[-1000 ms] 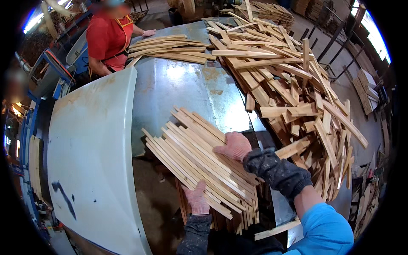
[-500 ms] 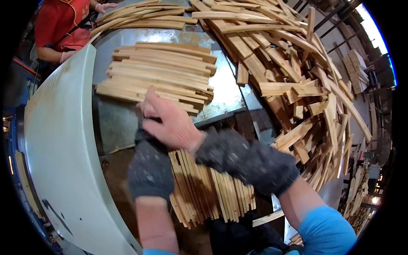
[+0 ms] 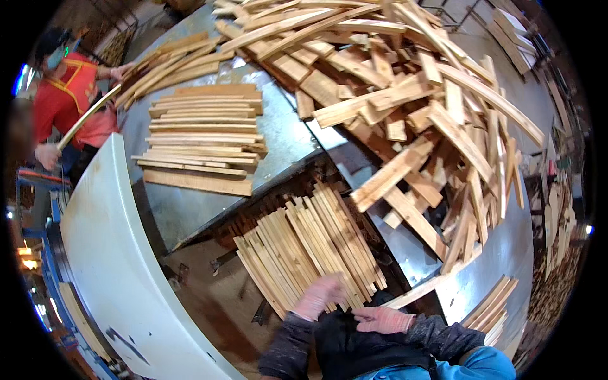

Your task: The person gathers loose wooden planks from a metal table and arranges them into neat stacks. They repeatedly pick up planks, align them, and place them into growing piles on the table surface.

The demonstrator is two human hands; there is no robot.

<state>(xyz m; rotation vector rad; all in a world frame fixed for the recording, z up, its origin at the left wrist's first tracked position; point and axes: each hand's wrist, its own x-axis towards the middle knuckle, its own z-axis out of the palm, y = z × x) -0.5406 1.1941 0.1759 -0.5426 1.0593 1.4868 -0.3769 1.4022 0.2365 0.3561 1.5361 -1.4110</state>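
Note:
My left hand (image 3: 322,296), in a pinkish glove with a dark sleeve, is over the near ends of a bundle of narrow wooden strips (image 3: 297,247). Its fingers point to the right and look loosely apart; whether they touch the wood I cannot tell. My right hand (image 3: 383,319), gloved alike, lies against the black cloth (image 3: 345,335) at my lap with its fingers stretched out and nothing in them. Farther off, a row of wooden strips (image 3: 202,136) lies side by side on a metal table (image 3: 285,130).
A big heap of loose wooden pieces (image 3: 405,95) covers the far right. A pale curved panel (image 3: 120,253) stands on my left. At the far left a person in red (image 3: 73,95) holds a long strip (image 3: 88,119). A few strips (image 3: 493,304) lie at the near right.
My hands, crossed over near the row on the metal table before, have come back close to my body and apart. The view has shifted. The other person now holds a strip.

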